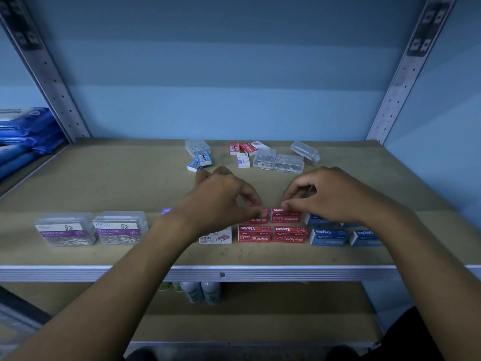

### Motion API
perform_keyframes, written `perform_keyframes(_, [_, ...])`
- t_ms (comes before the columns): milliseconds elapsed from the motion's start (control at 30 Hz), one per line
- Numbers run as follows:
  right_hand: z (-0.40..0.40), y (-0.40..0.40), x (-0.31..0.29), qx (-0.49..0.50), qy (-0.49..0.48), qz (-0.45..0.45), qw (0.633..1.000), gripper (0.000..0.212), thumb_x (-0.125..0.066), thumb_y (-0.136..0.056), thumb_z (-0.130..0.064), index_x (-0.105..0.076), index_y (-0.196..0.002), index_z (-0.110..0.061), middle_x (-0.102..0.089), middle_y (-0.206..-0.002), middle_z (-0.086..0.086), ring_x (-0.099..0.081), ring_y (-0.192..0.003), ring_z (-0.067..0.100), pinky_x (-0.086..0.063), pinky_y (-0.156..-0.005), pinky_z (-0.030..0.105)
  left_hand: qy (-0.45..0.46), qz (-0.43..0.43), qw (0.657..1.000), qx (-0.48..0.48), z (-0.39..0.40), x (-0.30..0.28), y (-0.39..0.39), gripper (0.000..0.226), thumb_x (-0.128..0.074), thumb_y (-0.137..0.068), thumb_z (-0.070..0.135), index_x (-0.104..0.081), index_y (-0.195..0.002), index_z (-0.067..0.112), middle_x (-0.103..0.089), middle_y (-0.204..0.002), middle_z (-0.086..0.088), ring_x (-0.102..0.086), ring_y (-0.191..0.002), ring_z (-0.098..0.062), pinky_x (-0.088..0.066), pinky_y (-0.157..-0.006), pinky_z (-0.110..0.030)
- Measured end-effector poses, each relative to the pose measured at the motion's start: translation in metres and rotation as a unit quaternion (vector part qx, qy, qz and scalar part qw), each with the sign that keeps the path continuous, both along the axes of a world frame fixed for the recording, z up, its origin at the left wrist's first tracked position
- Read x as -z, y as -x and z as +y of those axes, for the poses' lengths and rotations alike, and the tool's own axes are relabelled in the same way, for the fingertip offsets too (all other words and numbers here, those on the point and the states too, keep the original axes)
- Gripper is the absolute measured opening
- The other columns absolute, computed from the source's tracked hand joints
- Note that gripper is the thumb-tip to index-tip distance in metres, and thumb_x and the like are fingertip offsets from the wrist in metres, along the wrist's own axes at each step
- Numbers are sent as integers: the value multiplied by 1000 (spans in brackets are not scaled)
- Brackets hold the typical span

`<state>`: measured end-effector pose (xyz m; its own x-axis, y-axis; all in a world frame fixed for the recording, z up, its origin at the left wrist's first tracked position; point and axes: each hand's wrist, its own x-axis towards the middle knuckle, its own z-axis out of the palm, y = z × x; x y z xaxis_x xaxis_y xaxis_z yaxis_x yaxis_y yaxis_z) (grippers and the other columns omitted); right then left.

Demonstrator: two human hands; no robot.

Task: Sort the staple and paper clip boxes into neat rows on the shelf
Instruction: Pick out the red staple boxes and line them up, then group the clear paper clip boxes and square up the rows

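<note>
On the shelf board, my left hand pinches a red staples box in the second row. My right hand pinches the red staples box beside it. In front of them sit two more red staples boxes, a white staples box and blue staples boxes. Two clear paper clip boxes with purple labels stand at the front left. An unsorted heap lies at the back: small blue boxes, red boxes and clear cases.
Grey perforated uprights frame the shelf on both sides. Blue packs lie on the neighbouring shelf at left. White bottles stand on the lower shelf, below the metal front edge.
</note>
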<state>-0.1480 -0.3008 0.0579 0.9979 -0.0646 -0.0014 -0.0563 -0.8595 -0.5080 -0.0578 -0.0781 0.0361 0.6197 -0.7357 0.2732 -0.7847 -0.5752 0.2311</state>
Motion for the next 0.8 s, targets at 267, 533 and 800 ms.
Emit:
perform_keyframes(267, [-20, -5, 3, 67, -14, -35, 997, 6, -75, -86, -39, -77, -91, -39, -73, -88, -22, -63, -81, -11, -48, -72, 13, 37, 6, 999, -8, -1, 2, -11, 36, -52, -82, 71, -72, -95, 44, -69, -93, 31, -58, -101, 2, -39, -96, -40])
perform_keyframes(533, [-35, -23, 15, 135, -30, -58, 989, 18, -70, -88, -35, -73, -106, -38, -69, -102, -16, -62, -93, 0, -39, -66, 12, 26, 23, 998, -48, -26, 8, -26, 47, -49, -85, 70, -68, -110, 36, -67, -115, 17, -52, -116, -12, -41, -99, -37])
perform_keyframes(800, [-52, -58, 27, 212, 15, -72, 974, 62, -66, -84, -45, -45, -141, -37, -44, -140, 8, -48, -128, 33, -44, -106, 44, -80, 18, 994, -73, -66, 7, -45, 75, -40, -86, 76, -37, -147, 33, -31, -158, 6, -18, -148, -25, -22, -116, -49])
